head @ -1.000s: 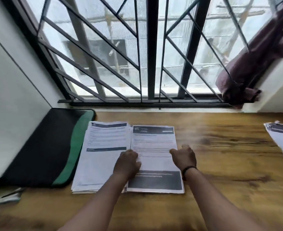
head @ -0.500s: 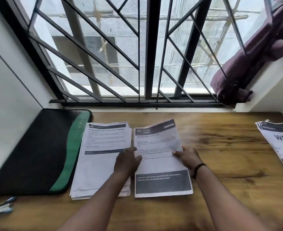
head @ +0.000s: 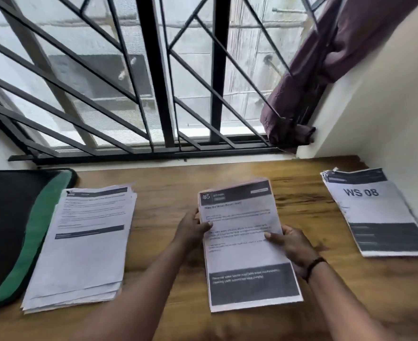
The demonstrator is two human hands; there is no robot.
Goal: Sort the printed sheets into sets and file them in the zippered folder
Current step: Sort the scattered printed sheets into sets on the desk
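Both hands, left (head: pixel 193 228) & right (head: pixel 292 244), grip white sheet (head: pixel 246 244) w/ dark bands, header maybe "85"

Table (head: pixel 326 286): wooden top with dark grain streaks, running up to the window wall.
Grille (head: pixel 154 77): black metal bars, upright and diagonal, across the whole window.
Sill (head: pixel 134 156): dark frame rail at the foot of the grille, just above the table's far edge.
Curtain (head: pixel 326 70): purple cloth bunched at the window's right side, its lower end resting on the sill by the corner.
Wall (head: pixel 387 99): pale, plain, on the right, meeting the table.
Outside (head: pixel 245 57): a light building face, blurred.
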